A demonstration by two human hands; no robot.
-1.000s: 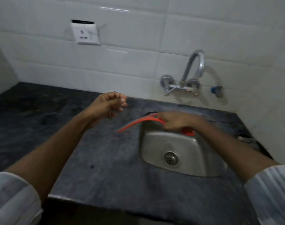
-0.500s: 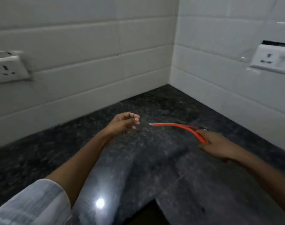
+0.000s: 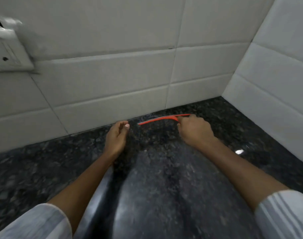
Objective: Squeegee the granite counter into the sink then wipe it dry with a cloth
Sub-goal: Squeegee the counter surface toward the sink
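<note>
The right hand point(image 3: 195, 131) grips a red squeegee point(image 3: 162, 119) near the tiled wall point(image 3: 112, 73), above the granite counter point(image 3: 164, 178). The left hand point(image 3: 116, 138) hovers loosely curled, holding nothing.

Thin red squeegee point(image 3: 159, 119), near wall, above dark speckled granite counter point(image 3: 164, 178)

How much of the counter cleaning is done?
Nothing looks finished yet. The right hand holds the red squeegee at the back of the granite counter, near the tiled wall; the left hand is empty. Pulling water sinkward and cloth drying remain; no cloth shows.
</note>
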